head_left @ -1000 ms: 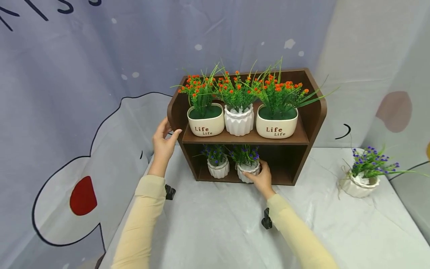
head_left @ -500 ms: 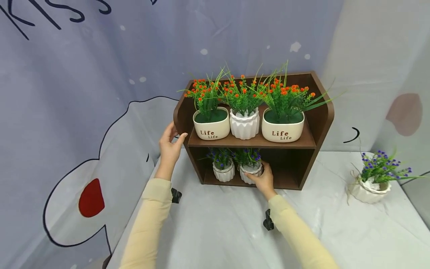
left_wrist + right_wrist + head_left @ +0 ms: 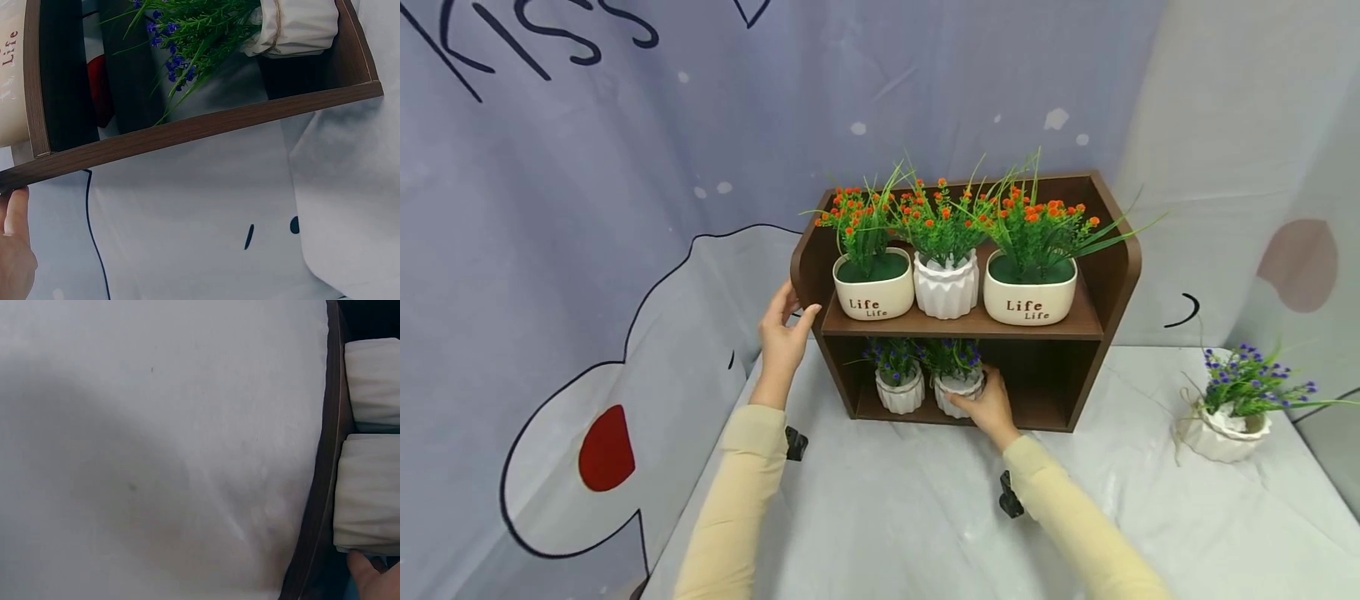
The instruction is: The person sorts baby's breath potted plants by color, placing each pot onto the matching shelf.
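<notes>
A two-tier dark brown wooden shelf [image 3: 962,330] stands on the white-covered table. My left hand [image 3: 781,346] touches the shelf's left side panel [image 3: 206,124], thumb near the front edge and fingers along the outside. On the lower tier, my right hand [image 3: 988,408] holds a white ribbed flowerpot [image 3: 957,395] with purple flowers, thumb across its front and fingers at its right side. To its left stands a similar white pot [image 3: 901,392] with purple flowers. In the right wrist view, only part of my right hand [image 3: 378,581] shows, against the held pot [image 3: 369,494].
The upper tier bears two cream "Life" planters [image 3: 874,290] [image 3: 1028,296] with a white fluted pot [image 3: 946,287] between them, all with orange flowers. A third purple-flowered white pot [image 3: 1221,435] stands on the table at right. Printed curtains [image 3: 887,100] hang behind.
The whole head view has shifted slightly. My right hand stays on the held pot and my left hand stays at the shelf's side; the pots show no clear movement.
</notes>
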A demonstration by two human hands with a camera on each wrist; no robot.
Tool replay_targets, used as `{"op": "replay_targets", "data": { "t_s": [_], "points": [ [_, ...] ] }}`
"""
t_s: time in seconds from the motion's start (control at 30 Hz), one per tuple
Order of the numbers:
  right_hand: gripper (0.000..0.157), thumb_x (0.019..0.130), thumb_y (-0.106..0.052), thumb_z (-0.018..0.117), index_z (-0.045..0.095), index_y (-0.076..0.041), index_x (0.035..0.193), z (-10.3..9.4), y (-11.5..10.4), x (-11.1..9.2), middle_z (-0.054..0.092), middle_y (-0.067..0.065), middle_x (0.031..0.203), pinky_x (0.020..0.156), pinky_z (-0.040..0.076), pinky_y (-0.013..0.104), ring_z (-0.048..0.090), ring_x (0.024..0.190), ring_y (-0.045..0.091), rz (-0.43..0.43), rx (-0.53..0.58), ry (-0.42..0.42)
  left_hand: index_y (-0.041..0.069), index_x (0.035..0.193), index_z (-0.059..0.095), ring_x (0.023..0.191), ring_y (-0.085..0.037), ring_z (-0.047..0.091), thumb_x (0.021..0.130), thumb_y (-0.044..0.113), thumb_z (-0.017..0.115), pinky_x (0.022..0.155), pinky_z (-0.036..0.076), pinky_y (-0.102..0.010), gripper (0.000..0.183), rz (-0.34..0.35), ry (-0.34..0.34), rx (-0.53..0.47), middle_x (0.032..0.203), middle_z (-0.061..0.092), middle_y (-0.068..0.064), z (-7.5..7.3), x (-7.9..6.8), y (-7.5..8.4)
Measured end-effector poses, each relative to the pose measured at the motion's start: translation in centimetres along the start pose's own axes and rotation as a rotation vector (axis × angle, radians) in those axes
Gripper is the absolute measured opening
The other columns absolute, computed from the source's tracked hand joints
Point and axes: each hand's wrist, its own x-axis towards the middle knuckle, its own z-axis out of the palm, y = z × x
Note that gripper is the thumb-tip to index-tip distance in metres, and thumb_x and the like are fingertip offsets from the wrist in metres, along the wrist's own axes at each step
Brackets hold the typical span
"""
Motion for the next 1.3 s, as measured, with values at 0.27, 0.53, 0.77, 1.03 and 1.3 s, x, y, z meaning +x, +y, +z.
{"op": "replay_targets", "data": {
  "t_s": [0.27,0.53,0.77,1.03,1.3],
  "points": [
    [0.099,0.074,-0.039,0.080,0.023,0.000,0.146,-1.9,-1.1,-1.2,0.031,0.027,0.143,0.107,0.034,0.055,0.034,0.132,0.041,0.030,-0.033,-0.012,-0.005,0.129,0.054,0.098,-0.036,0.061,0.082,-0.003,0.069,0.076,0.044,-0.004,0.049,-0.008,0.008,0.010,0.112,0.062,-0.027,0.2,0.0,0.1],
    [0.093,0.076,-0.037,0.079,0.027,0.000,0.144,-4.0,-2.0,-3.1,0.034,0.025,0.142,0.106,0.034,0.054,0.035,0.130,0.039,-0.017,-0.046,0.016,-0.012,0.126,0.052,0.096,-0.039,0.060,0.082,-0.008,0.067,0.072,0.045,-0.005,0.046,0.015,-0.005,0.039,0.110,0.061,-0.032,-0.3,-0.2,3.4],
    [0.088,0.076,-0.032,0.080,0.031,0.002,0.141,-5.7,-1.8,-5.4,0.038,0.024,0.139,0.104,0.038,0.053,0.038,0.128,0.039,-0.098,-0.080,-0.004,-0.011,0.125,0.053,0.094,-0.041,0.061,0.082,-0.008,0.068,0.065,0.044,-0.004,0.046,0.016,0.007,0.034,0.108,0.062,-0.033,-0.1,-0.5,3.7],
    [0.075,0.074,-0.021,0.082,0.043,0.005,0.132,-7.5,-1.3,-8.0,0.048,0.025,0.129,0.097,0.043,0.055,0.046,0.119,0.040,-0.191,-0.105,0.028,-0.012,0.124,0.054,0.093,-0.043,0.062,0.081,-0.009,0.068,0.063,0.044,-0.003,0.045,0.042,0.015,0.032,0.107,0.063,-0.033,0.0,-0.6,3.6],
    [0.065,0.077,-0.018,0.080,0.047,0.006,0.128,-10.2,-0.1,-10.1,0.050,0.024,0.128,0.100,0.041,0.054,0.048,0.118,0.041,-0.166,-0.128,0.017,-0.012,0.124,0.054,0.093,-0.044,0.062,0.081,-0.010,0.067,0.063,0.044,-0.004,0.044,0.041,0.021,0.019,0.105,0.063,-0.034,0.0,-0.6,3.9]
  ]
}}
